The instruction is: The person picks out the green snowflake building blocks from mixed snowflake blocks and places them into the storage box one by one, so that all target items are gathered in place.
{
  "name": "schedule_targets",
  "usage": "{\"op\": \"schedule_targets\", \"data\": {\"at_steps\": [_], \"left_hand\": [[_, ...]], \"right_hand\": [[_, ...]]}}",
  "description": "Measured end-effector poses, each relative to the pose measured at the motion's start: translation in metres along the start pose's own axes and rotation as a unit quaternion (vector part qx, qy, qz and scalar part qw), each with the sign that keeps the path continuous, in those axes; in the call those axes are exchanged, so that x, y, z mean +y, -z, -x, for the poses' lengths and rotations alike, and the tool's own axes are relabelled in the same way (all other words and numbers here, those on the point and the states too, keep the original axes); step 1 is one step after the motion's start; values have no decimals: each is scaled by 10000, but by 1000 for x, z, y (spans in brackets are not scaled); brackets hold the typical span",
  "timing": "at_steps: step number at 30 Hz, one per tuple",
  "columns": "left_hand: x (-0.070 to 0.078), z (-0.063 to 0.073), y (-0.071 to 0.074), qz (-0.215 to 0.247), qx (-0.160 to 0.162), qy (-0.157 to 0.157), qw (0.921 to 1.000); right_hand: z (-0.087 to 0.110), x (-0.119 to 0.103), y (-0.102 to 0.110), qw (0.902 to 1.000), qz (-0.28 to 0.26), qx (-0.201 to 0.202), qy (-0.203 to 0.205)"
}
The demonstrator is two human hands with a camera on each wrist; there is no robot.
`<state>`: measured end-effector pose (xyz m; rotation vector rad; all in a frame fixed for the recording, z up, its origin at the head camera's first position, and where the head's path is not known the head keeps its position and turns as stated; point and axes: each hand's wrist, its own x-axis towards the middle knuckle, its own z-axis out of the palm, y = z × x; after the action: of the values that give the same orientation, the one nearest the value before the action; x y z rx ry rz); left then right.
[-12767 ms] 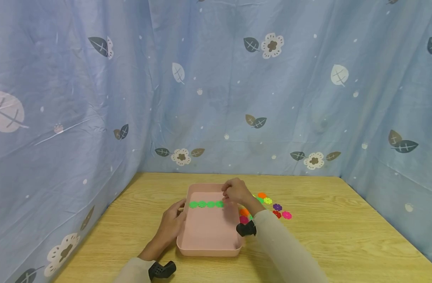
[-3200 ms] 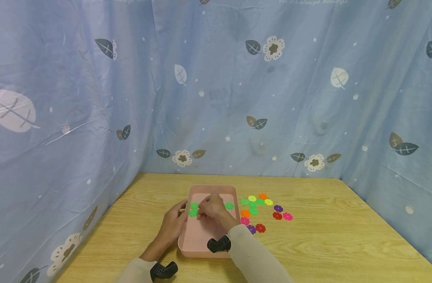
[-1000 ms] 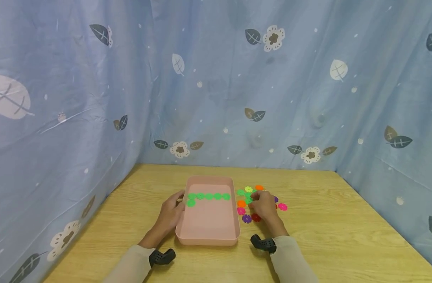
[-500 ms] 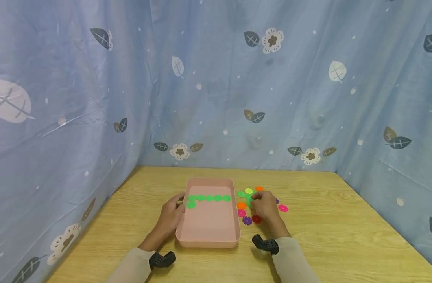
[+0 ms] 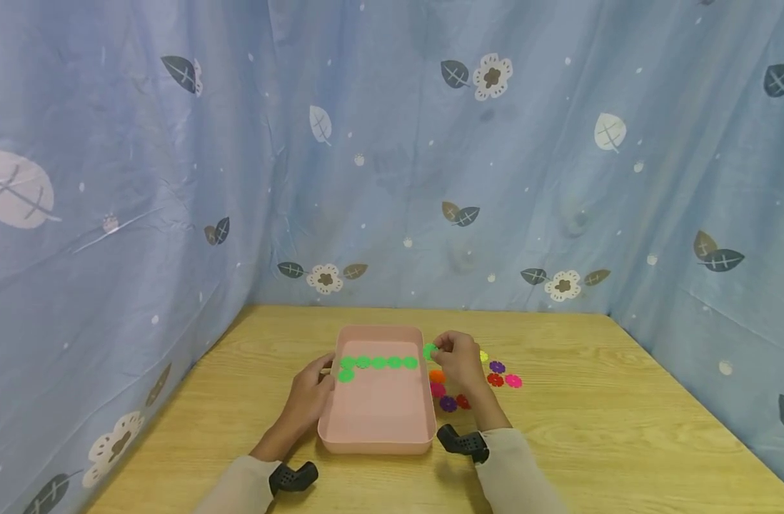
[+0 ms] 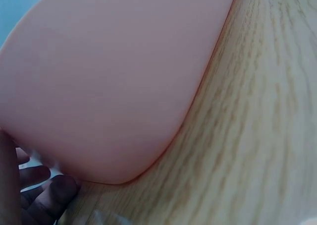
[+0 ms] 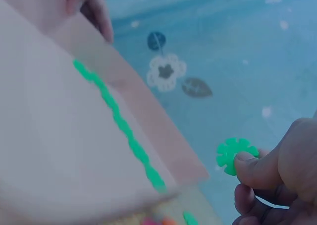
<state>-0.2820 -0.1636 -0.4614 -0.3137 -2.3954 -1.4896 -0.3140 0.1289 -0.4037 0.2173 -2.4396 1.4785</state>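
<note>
Progress looked partway at best, tbh. Five green flower pieces (image 5: 379,363) lay in a row across the far half of the pink tray (image 5: 378,417), and a sixth green piece (image 5: 346,375) sat just on the near side of the row's left end. Looked like a second row barely begun (my read, anyway).

Plenty was still outside the tray, so I'd call the rest undone. On the table (image 5: 623,414) to the right I could spot orange (image 5: 436,376), pink (image 5: 513,380), purple (image 5: 448,404), red (image 5: 495,380) and yellow (image 5: 484,356) pieces, plus another green one (image 7: 189,218) poking into the right wrist view. The right arm blocked some of that pile, so no full count from me.

Hands: the right hand (image 5: 461,359) pinched a seventh green piece (image 7: 232,153) between thumb and fingers, with the piece up just beside the tray's right rim and not in the row. The left hand (image 5: 310,389) gripped the tray's left wall. Its wrist view only caught a few bent fingers (image 6: 62,188) by the tray's edge, so how tight that hold was, I couldn't tell.
</note>
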Motion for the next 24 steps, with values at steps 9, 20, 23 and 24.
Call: {"op": "schedule_targets", "data": {"at_steps": [9,20,23,24], "left_hand": [[-1,0,-3,70,83,-45,9999],[-2,0,-3,-69,161,-54,9998],[-2,0,-3,-46,169,-49,9998],[-2,0,-4,-22,151,-56,9999]], "right_hand": [[-5,-22,-36,9992,119,-315,229],[-13,-32,-66,9965,250,-742,295],[-15,-31,-73,9954,277,-654,637],[-16,-31,-75,9948,349,-594,755]]}}
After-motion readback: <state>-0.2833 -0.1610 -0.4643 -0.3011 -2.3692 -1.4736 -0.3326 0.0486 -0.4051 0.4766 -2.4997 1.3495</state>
